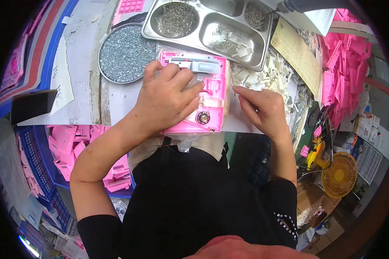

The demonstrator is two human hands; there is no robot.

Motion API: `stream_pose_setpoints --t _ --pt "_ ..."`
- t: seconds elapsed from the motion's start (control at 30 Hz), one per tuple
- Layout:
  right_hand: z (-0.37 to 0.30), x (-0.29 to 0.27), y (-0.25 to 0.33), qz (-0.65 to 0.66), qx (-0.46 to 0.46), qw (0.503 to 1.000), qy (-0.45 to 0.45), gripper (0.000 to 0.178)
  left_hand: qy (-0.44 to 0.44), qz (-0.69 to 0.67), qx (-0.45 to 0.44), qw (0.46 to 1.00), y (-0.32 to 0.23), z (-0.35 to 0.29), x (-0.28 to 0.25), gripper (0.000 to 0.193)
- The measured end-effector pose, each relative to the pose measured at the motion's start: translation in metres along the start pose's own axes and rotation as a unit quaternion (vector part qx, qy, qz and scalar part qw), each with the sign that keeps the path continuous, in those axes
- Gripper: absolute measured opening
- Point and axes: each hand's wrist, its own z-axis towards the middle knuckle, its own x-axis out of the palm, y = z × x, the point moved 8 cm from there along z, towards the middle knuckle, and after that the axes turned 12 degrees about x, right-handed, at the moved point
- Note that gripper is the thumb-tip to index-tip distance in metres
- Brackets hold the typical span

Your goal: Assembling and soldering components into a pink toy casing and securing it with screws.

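The left hand [166, 95] lies palm down over the left side of the pink case [214, 123], fingers bent and thumb close to the index finger; whether they pinch a small part there, I cannot tell. The right hand [266, 108] is off the case, just to its right, its index finger pointing left, the thumb close under it and the other fingers curled in; I cannot tell whether anything is between the tips.

The case is at the near edge of the white table [84, 93], in front of the person. A grey piece [205, 67] lies across its far end, and a round black part [202, 117] sits near its near edge. Clear plastic [185, 144] shows below that edge.

Beyond the case, to the left, is a round dish [124, 82] full of small screws; farther off stands a steel tray [190, 41] with metal bits in its compartments. White parts [272, 73] are heaped to the right, beside a tan sheet [296, 54]. Pink parts [345, 64] are piled at the far right. Near left, below the table, more pink pieces [65, 144] lie by a blue crate [45, 151]. A yellow fan [339, 175] is at the near right.
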Motion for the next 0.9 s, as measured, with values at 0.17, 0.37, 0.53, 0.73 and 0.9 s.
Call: stream_pose_setpoints --t 0.17,0.37,0.53,0.73,0.9 --pt "-0.004 -0.002 -0.006 0.016 -0.014 1.0 -0.014 0.032 0.027 -0.009 0.023 0.999 -0.001 0.003 0.0 0.029" --pt "-0.031 -0.024 -0.021 0.067 0.07 0.991 -0.097 0.024 -0.048 -0.06 -0.032 0.997 0.01 -0.017 -0.018 0.031" --pt "-0.01 0.017 0.015 0.111 0.105 0.988 -0.003 0.023 -0.051 -0.117 -0.053 0.99 -0.01 -0.008 -0.014 0.029" --pt "-0.015 0.036 0.044 0.046 -0.033 0.995 -0.087 0.018 -0.035 -0.105 -0.073 0.991 -0.009 -0.012 -0.018 0.029" --pt "-0.039 0.038 0.05 0.103 -0.077 0.992 -0.004 0.016 0.05 -0.134 0.005 0.99 -0.03 -0.001 0.0 0.036"
